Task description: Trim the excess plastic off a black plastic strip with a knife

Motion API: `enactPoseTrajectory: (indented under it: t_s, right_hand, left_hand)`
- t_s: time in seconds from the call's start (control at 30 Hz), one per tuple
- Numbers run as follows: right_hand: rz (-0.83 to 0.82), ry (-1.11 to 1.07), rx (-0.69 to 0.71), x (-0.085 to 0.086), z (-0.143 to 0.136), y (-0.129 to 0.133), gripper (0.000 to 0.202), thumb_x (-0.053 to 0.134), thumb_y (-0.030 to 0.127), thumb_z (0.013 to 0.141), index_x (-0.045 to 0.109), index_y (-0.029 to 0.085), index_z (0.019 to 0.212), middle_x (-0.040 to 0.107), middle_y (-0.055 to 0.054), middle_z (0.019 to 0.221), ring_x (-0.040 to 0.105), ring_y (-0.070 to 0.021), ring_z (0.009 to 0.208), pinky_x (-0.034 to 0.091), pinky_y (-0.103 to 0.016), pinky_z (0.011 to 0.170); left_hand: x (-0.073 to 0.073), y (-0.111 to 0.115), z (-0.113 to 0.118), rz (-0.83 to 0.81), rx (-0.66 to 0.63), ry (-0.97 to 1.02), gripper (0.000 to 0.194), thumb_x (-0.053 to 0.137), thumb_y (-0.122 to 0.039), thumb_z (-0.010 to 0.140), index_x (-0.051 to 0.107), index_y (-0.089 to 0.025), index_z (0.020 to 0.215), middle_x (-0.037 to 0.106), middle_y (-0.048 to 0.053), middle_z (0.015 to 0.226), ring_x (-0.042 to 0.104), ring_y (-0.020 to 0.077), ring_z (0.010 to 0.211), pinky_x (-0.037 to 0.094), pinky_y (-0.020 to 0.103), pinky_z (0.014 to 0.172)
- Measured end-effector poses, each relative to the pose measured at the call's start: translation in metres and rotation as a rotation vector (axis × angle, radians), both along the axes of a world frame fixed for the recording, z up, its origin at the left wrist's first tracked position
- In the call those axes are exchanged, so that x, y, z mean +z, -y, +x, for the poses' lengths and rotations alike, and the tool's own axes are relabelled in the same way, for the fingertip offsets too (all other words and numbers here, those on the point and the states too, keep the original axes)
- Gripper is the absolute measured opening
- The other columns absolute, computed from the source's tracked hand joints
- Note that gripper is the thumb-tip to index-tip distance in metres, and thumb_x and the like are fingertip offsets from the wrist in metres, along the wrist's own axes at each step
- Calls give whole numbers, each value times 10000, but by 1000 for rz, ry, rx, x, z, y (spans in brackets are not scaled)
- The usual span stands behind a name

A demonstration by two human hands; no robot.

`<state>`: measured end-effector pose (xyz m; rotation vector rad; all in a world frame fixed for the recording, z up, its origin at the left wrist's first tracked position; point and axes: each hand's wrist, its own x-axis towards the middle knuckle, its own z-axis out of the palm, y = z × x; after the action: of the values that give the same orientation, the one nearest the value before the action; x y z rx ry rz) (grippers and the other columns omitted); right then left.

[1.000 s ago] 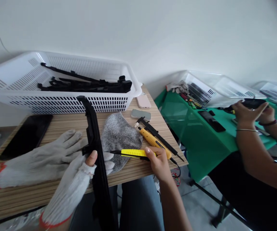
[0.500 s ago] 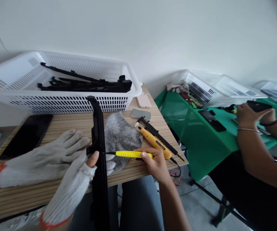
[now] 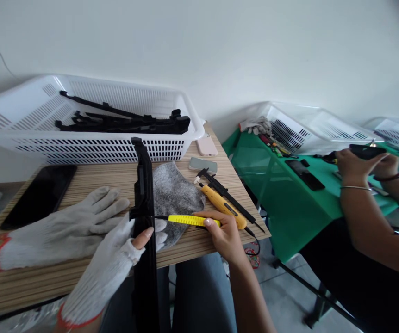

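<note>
Black strip (image 3: 144, 189), yellow tool (image 3: 185, 220) at edge

I face a pale wall (image 3: 199, 46) in soft light, behind my striped wood-look table (image 3: 29, 282); to my right, a green-covered table (image 3: 289, 203) stands over grey floor tiles (image 3: 279, 286)

1 head-worn view, forward and down

Black strip (image 3: 144, 185) hides most of the fingers (image 3: 160, 225) of the left hand (image 3: 118, 247); its lower end runs out at bottom edge. Yellow-handled tool (image 3: 185, 220): tip too fine to tell if it touches the strip, rear covered by right hand (image 3: 225, 233). White basket (image 3: 81, 148) cut at left edge; black parts (image 3: 116, 123) inside overlap, can't count.
</note>
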<state>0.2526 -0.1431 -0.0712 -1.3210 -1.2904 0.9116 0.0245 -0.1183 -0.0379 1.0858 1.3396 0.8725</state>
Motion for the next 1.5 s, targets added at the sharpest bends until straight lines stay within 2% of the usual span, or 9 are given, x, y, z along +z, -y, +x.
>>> enactPoseTrajectory:
  t_s: [0.13,0.33,0.43,0.6,0.7,1.07,1.17,1.37,1.5]
  right_hand:
    - [14,10,-45,-2,-1,0,393,666,578,919,886,252,901,815,-109,846,763,-298,813,627,-412,737]
    - [32,21,-108,-4,-2,-2,405,639,544,927,881,224,878,804,-102,804,739,-267,742,590,-367,676]
    - [39,31,-142,-4,-3,-2,421,624,550,930,878,219,872,810,-100,810,743,-268,754,591,-370,694]
    - [49,52,-217,-3,-4,-4,460,617,594,923,870,221,835,821,-90,814,761,-281,794,594,-388,763]
    - [51,47,-223,-3,-4,-4,466,625,615,914,870,227,831,820,-85,805,764,-282,789,594,-390,765]
    - [-12,24,-106,3,0,1,467,710,650,859,845,232,700,746,-69,637,668,-231,591,517,-317,516]
    - [-10,14,-91,4,-1,2,479,721,664,854,839,229,690,742,-81,636,652,-232,577,503,-322,496]
    - [-13,23,-68,0,-2,1,493,720,679,851,834,224,701,740,-86,653,654,-232,576,514,-329,497]
    - [-9,49,-72,0,-2,2,508,696,696,867,842,229,728,740,-81,651,675,-243,596,532,-340,517]
  left_hand:
    - [-2,3,-1,20,-10,35,432,925,-495,627,762,-238,934,825,90,958,795,353,848,683,410,700]
    - [-14,5,-6,-89,-27,152,790,936,-466,654,635,-237,1348,816,122,1094,801,365,944,689,463,809]
    - [-16,7,-8,-65,-23,200,842,923,-452,677,595,-262,1429,796,127,1196,780,374,1056,679,469,889]
    - [-19,2,-12,41,-1,137,729,906,-461,677,684,-285,1349,784,88,1217,641,400,1333,634,487,1021]
    - [-19,0,-13,69,1,127,670,910,-433,674,716,-290,1299,780,81,1216,592,390,1394,602,485,1075]
    - [-14,3,-11,39,16,138,595,883,-398,734,720,-297,1297,796,78,1179,644,392,1330,593,493,1077]
    - [-12,2,-13,97,14,61,522,891,-362,724,752,-295,1223,799,70,1152,652,380,1320,588,448,1081]
    - [-11,4,-13,76,3,13,561,878,-405,728,734,-275,1254,808,59,1006,780,358,1011,675,430,873]
    - [-8,5,-8,145,-21,-33,508,816,-440,786,719,-297,1264,794,64,1128,749,358,1124,664,426,916]
